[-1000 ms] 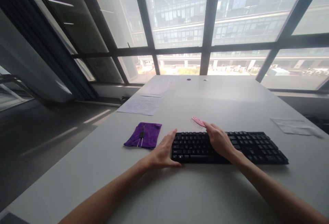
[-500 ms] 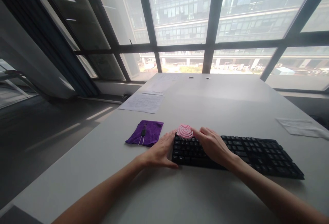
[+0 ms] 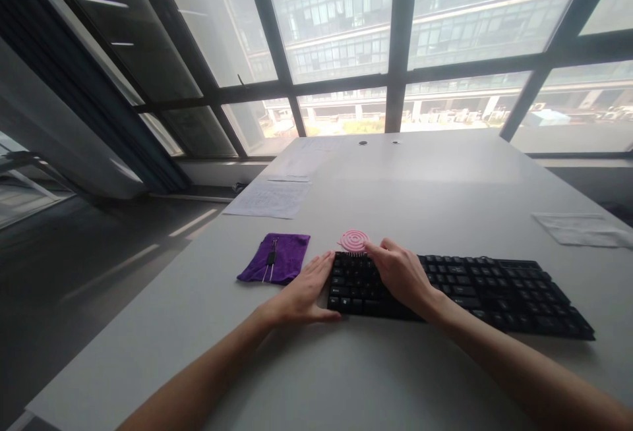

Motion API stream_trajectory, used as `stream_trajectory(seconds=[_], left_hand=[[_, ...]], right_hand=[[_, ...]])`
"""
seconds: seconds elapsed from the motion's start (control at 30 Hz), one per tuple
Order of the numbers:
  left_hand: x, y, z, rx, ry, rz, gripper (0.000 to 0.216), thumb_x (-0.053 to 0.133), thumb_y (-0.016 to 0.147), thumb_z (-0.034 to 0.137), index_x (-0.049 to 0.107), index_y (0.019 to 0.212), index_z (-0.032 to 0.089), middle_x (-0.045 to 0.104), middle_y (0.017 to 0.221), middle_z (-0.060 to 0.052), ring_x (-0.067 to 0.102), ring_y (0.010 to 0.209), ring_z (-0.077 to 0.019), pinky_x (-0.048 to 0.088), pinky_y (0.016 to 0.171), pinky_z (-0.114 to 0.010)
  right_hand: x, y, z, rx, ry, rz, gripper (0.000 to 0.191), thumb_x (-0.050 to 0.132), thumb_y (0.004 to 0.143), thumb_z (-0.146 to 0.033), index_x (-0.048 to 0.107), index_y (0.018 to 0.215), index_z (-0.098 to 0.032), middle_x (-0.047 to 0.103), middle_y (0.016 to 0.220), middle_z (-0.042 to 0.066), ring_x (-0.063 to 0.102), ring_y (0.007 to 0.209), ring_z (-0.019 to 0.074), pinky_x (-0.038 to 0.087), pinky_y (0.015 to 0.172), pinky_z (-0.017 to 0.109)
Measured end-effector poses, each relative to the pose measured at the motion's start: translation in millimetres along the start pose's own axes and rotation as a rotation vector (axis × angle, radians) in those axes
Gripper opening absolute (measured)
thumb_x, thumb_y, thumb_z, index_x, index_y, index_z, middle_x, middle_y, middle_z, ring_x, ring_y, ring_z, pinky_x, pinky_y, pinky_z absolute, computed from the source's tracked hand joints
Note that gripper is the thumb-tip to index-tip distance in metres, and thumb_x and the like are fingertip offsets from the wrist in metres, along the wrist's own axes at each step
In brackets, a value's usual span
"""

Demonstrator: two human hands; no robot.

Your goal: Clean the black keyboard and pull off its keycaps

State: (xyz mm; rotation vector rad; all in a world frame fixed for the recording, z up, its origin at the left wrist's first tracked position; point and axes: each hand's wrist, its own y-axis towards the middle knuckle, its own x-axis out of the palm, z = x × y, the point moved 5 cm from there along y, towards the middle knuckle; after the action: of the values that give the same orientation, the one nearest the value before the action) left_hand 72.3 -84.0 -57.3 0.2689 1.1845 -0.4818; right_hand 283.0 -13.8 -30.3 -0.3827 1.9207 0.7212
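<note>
A black keyboard (image 3: 459, 286) lies across the near part of the table. At its left end is my left hand (image 3: 306, 292), thumb at the front corner and fingers stretched along to the back corner, holding it. My right hand (image 3: 403, 273) is closed on a pink round brush (image 3: 355, 241) with a spiral pattern on its back; its handle is hidden in the fingers. The brush's pale bristles point down at the keyboard's back left edge. Left of my left hand lies a purple cloth (image 3: 291, 256) with a black binder clip (image 3: 270, 258) on it.
Printed papers (image 3: 270, 199) lie along the table's left edge. A white, flat, folded item (image 3: 578, 229) rests at the right. Two small round pieces (image 3: 362, 143) sit near the far edge, before large windows. A dark curtain (image 3: 113, 108) hangs at the left.
My right hand has drawn the brush a little away from me, from over the keys to the keyboard's back edge. The left hand stays at the keyboard's end. The view has shifted slightly.
</note>
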Motion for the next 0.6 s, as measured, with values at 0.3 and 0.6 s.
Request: stream_trajectory(seconds=[0.3,0.6], left_hand=[[4,2,-5,-0.025,-0.001,-0.013,0.121,0.072,0.078,0.066,0.004,0.160,0.009,0.016,0.163,-0.027,0.014,0.152,-0.0401,0.015,0.124,-0.057],[0,4,-2,0.020,-0.027,0.040,0.109,0.072,0.081,0.059,0.011,0.161,0.020,0.019,0.165,-0.018,0.015,0.153,-0.0381,0.015,0.124,-0.055]], right_hand=[[-4,-3,-8,-0.085,0.044,0.025,0.030,0.041,0.104,-0.026,0.067,0.118,-0.033,0.059,0.086,0.001,0.046,0.062,0.0115,0.025,0.057,0.023],[-2,-8,-13,-0.193,0.116,0.026,0.035,0.040,0.103,-0.023,0.067,0.124,-0.031,0.059,0.085,0.002,0.049,0.063,0.0111,0.031,0.059,0.022]])
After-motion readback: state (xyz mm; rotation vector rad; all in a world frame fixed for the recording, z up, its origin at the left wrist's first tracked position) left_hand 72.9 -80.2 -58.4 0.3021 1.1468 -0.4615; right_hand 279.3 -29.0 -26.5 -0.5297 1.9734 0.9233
